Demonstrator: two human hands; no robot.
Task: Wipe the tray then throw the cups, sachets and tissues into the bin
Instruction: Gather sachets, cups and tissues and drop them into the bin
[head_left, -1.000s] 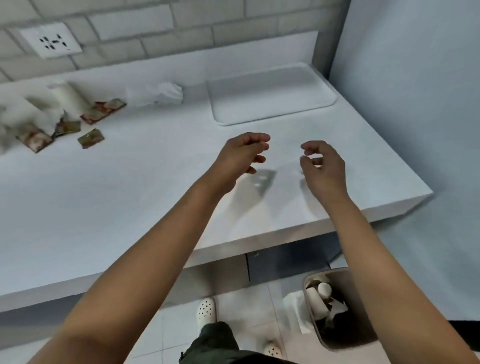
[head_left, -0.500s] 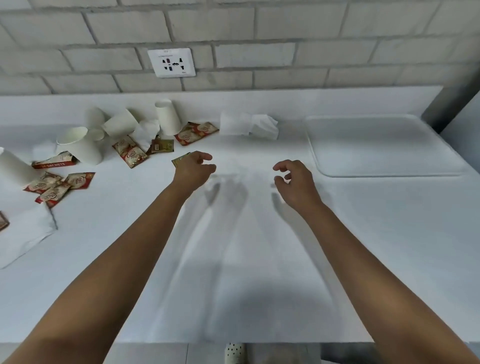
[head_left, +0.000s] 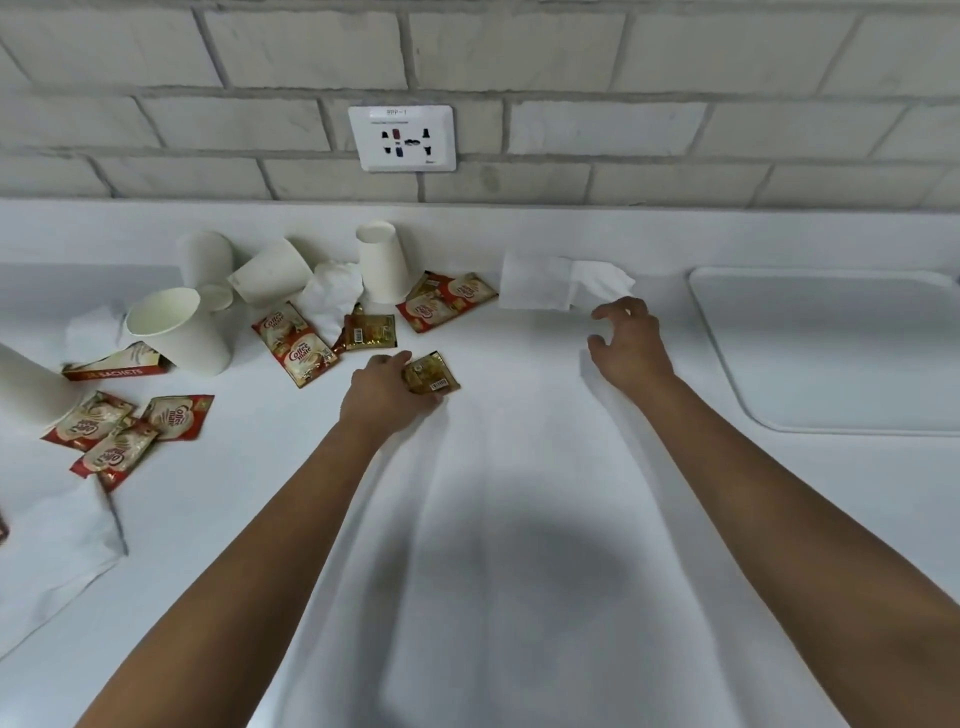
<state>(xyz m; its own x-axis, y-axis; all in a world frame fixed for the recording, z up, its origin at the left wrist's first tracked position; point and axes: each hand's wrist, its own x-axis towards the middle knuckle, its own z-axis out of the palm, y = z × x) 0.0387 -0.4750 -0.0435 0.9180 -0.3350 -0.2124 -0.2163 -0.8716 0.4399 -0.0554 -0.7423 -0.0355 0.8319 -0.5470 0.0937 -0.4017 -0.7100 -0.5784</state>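
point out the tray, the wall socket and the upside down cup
tray (head_left: 841, 343), head view, on its bare flat bottom
wall socket (head_left: 401, 138), head view, on the middle of its white faceplate
upside down cup (head_left: 383, 270), head view, on its side wall

Both arms outstretched, left hand (head_left: 387, 392) curled, right hand (head_left: 631, 345) half-spread.

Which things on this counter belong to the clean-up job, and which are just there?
Belong to the job:
tray
cups
sachets
gold sachet at the left hand
tissue by the right hand
crumpled tissue

Just there:
wall socket
brick wall
counter
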